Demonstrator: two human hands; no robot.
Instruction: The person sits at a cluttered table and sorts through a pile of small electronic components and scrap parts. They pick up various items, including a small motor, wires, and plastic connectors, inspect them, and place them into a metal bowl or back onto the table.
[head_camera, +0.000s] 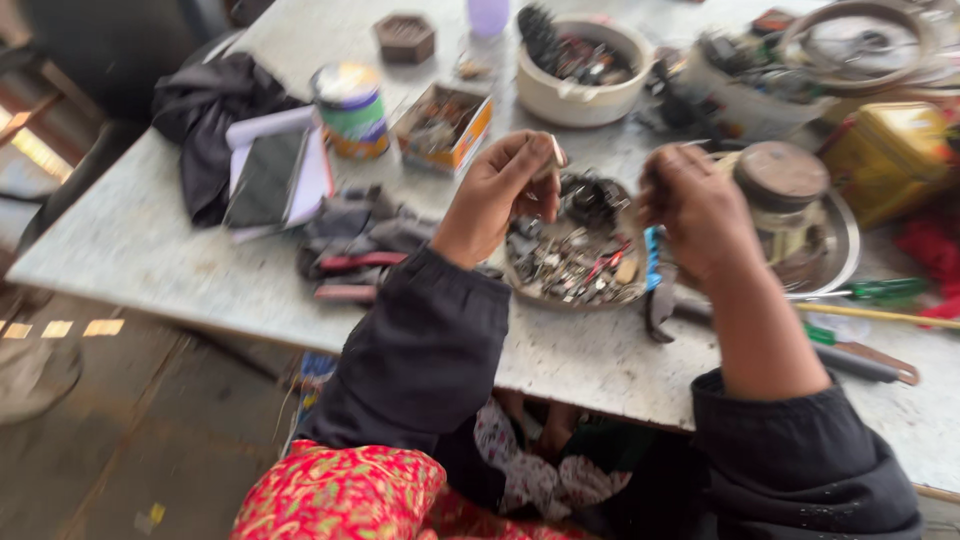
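My left hand (503, 190) is raised over a shallow metal dish (520, 283) of small metal parts and pinches a small pale metal piece (556, 152) between fingers and thumb. My right hand (697, 208) hovers to the right of the dish with its fingers curled shut; a thin metal bit seems to stick out at its top, but blur hides what it is. Both arms wear dark sleeves. A blue-handled tool (655, 262) lies by the dish's right rim.
The grey worktable (130, 240) holds a paint tin (350, 108), a small cardboard box (445, 125), a white bowl (580, 95) of parts, a brown round device on a tray (785, 205), a yellow can (888, 160), pliers on a cloth (350, 265), screwdrivers (865, 290) and a dark cloth (205, 120).
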